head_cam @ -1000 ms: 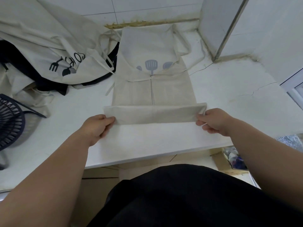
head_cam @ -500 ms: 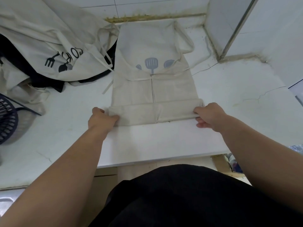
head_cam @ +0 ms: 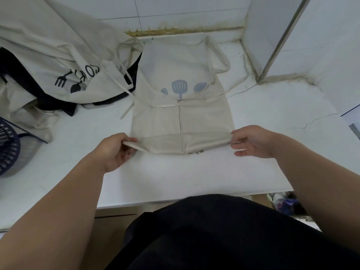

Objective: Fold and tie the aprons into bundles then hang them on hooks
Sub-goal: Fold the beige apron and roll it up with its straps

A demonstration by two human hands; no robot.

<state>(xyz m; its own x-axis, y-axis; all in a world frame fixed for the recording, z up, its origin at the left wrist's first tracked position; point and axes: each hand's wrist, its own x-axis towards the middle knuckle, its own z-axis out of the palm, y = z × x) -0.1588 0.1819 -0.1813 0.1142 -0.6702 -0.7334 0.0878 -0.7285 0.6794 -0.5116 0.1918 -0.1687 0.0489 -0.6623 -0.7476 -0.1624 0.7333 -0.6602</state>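
- The left hand [head_cam: 114, 151] and right hand [head_cam: 253, 141], fingers partly curled, each pinch an end of the rolled hem of the beige cloth apron [head_cam: 181, 115], mid-frame.
- Since a second ago the flat fold has rolled one turn higher, so the bundle is forming.
- The apron's unrolled part lies on the white counter [head_cam: 194, 172].

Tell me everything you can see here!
beige cloth apron with grey spatula print: one, beige, flat, centre, near end folded.
heap of cream and dark cloth aprons: one heap, cream and navy, back left.
dark blue slotted plastic basket: one, dark blue, left edge.
white cracked stone counter: one, white, under everything.
person's black clothing: one, black, bottom centre.
left hand: one, fingers pinch fold's left end.
right hand: one, fingers pinch fold's right end.
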